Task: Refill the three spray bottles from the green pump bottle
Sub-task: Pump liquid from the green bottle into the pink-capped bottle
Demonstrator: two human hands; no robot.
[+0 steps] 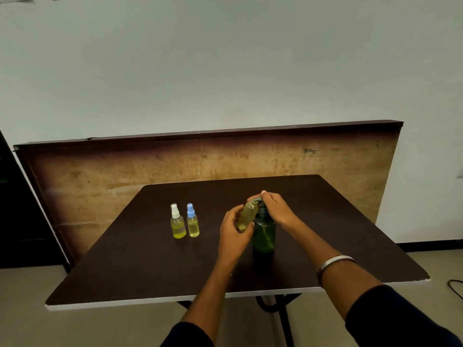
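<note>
The green pump bottle [263,235] stands upright near the middle of the dark table [150,271]. My right hand [275,207] rests on top of its pump head, fingers bent over it. My left hand [234,232] grips an uncapped small bottle [248,215] of yellowish liquid, tilted with its open mouth up under the pump spout. To the left stand two capped spray bottles side by side: one with a white sprayer [177,221] and one with a blue sprayer [192,220], both holding yellow liquid.
A brown wooden board [200,159] leans upright behind the table against a pale wall. The table's white front edge [125,303] runs close to me. A black cable [454,288] lies on the floor at the right.
</note>
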